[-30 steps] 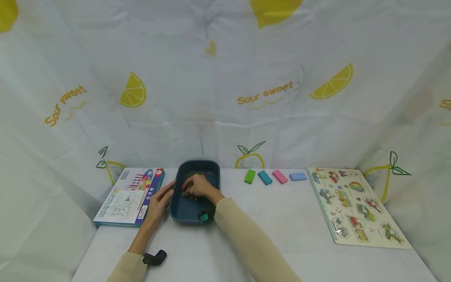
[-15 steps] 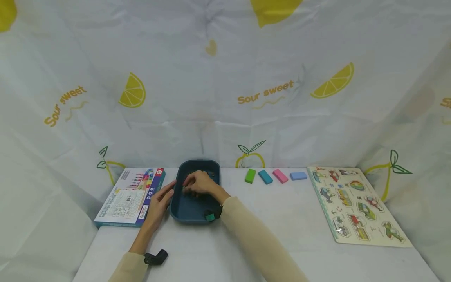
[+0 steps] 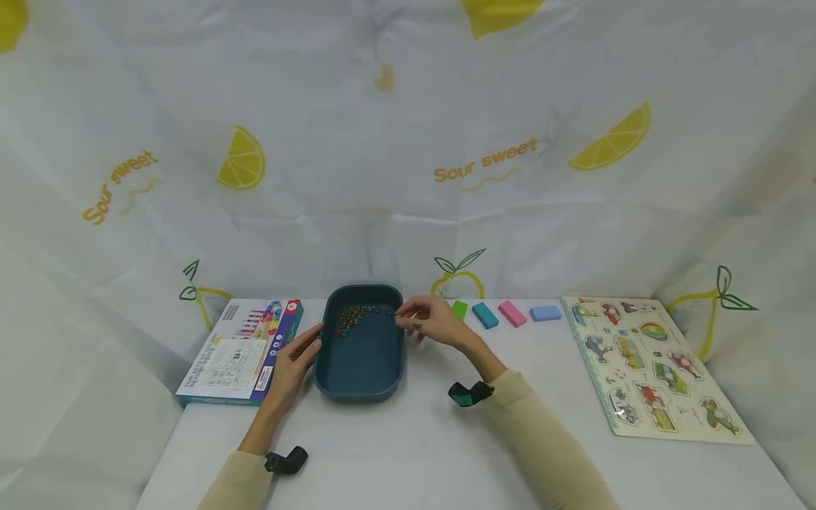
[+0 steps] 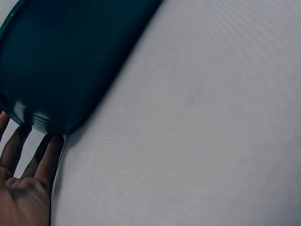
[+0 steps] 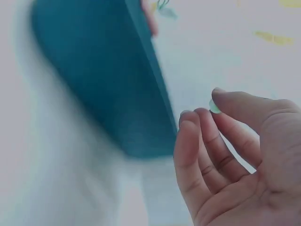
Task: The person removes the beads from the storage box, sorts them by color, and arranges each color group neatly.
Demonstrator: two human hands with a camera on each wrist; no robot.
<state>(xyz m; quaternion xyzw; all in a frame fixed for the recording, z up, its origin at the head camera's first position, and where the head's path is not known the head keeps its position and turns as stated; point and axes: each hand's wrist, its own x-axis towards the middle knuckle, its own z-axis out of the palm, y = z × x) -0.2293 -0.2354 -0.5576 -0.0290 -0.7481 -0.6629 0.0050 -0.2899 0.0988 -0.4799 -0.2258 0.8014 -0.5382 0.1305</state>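
"What does the right hand (image 3: 435, 320) have?"

"A small pale green piece (image 5: 215, 107), pinched at the tip of the thumb against a finger. In the head view the fingertips sit at the right rim of the dark blue tray (image 3: 360, 368)."

"And the left hand (image 3: 296, 363)?"

"Its fingers reach out fairly straight and touch the tray's left side; it grips nothing."

"How would you handle this well?"

"A piece that small and smooth could slip, I think, so I'd pinch firmly without squeezing hard, and clear the rim without knocking it. Light, steady pressure from the left should do; a shove might roll the loose glassy pieces (image 3: 353, 316) gathered toward the tray's far left."

"What can't you make out?"

"Whether the pinched piece is above the rim or just past it. The head view shows it too small, and the right wrist view blurs the tray. The left wrist view cuts off both hand and tray. Farther out on the bench (image 3: 395, 453), the right hand partly hides the green block (image 3: 459, 309)."
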